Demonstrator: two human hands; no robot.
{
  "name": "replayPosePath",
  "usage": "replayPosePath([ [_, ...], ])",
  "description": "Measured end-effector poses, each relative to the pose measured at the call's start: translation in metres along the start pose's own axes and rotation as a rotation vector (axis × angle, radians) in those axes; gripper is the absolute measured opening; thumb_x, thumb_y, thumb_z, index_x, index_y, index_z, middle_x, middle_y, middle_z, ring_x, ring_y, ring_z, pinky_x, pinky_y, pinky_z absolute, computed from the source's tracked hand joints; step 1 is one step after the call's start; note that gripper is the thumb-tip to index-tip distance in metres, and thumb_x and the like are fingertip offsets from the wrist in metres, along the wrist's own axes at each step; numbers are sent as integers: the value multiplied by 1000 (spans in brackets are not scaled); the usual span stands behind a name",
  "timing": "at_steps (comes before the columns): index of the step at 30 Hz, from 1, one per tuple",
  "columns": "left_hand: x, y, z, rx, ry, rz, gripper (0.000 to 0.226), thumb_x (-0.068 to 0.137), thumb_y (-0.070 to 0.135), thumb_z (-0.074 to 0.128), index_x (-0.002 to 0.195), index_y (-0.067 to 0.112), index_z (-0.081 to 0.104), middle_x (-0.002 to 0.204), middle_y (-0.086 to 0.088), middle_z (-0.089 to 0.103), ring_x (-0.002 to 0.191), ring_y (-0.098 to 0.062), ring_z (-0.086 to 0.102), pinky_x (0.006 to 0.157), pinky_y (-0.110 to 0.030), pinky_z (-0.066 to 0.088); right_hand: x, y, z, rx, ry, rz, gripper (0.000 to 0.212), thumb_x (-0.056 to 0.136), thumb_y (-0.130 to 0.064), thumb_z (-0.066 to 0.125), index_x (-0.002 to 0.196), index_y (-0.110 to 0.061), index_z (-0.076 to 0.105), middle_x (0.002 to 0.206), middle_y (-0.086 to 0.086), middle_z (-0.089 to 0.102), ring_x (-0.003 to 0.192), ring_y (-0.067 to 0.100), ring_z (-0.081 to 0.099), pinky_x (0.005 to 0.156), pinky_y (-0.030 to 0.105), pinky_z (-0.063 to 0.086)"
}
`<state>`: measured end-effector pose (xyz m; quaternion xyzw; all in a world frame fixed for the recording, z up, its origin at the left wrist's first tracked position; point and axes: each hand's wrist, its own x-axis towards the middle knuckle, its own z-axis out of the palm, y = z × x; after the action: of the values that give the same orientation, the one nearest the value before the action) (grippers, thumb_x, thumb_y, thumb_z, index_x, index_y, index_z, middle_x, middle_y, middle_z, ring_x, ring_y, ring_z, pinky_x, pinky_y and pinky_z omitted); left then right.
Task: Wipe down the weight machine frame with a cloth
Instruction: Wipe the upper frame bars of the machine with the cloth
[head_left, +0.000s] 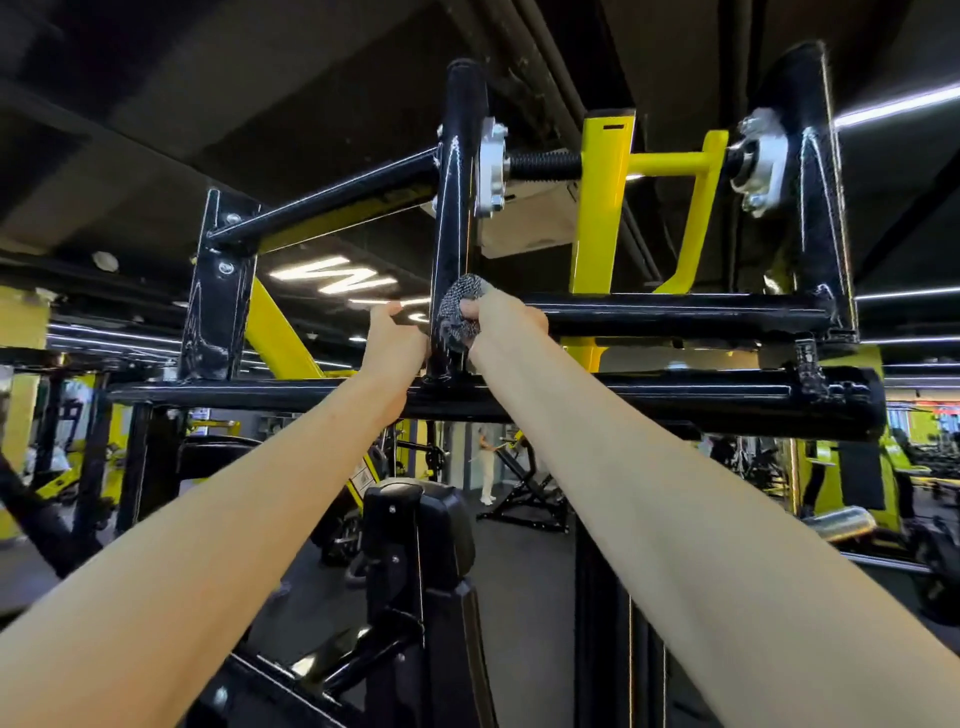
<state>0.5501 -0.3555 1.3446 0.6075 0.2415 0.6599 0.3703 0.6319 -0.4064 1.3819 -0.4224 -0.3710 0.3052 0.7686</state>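
Note:
Both my arms reach up to the top of a black weight machine frame (675, 395). A grey speckled cloth (457, 309) is wrapped around the lower part of a black upright post (454, 208) of that frame. My right hand (506, 322) grips the cloth against the post from the right. On the post's left side is my left hand (389, 335), its fingers curled toward the post and partly hidden behind it. Whether the left hand holds the post or the cloth's far side is not visible.
Yellow lever arms (600, 208) and silver bearing flanges (491, 166) sit above the hands on a threaded axle. A black padded seat back (421, 525) stands below between my arms. Other gym machines and a person (488, 467) in white stand farther back.

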Motion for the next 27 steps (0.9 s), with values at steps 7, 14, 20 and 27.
replayPosePath([
  [7, -6, 8, -27, -208, -78, -143, 42, 103, 35, 36, 137, 11, 44, 107, -5, 61, 100, -18, 58, 92, -39, 42, -29, -2, 28, 191, -140, -140, 30, 83, 13, 61, 108, -3, 64, 94, 12, 67, 97, 28, 65, 86, 40, 56],
  [14, 4, -2, -111, -398, -210, -218, 51, 94, 57, 42, 119, 16, 57, 111, -7, 66, 105, -23, 61, 89, -40, 45, -67, 41, 105, -13, -212, -111, 33, 89, 7, 55, 120, -2, 60, 109, 19, 64, 99, 33, 62, 95, 48, 49],
  [20, 38, -17, -187, -399, -227, -247, 15, 97, 20, 50, 107, 10, 56, 100, -11, 65, 88, -23, 63, 73, -37, 46, -65, 82, 168, -415, -82, -216, 30, 78, 6, 68, 108, 4, 64, 94, 17, 65, 93, 31, 66, 87, 48, 55],
  [27, 77, -8, -203, -157, -233, -104, 19, 88, 13, 67, 104, 12, 57, 97, -5, 64, 79, -17, 60, 62, -28, 50, -50, 38, 155, -828, 253, -382, 27, 90, -4, 50, 115, -5, 59, 114, 14, 58, 96, 26, 55, 71, 29, 44],
])
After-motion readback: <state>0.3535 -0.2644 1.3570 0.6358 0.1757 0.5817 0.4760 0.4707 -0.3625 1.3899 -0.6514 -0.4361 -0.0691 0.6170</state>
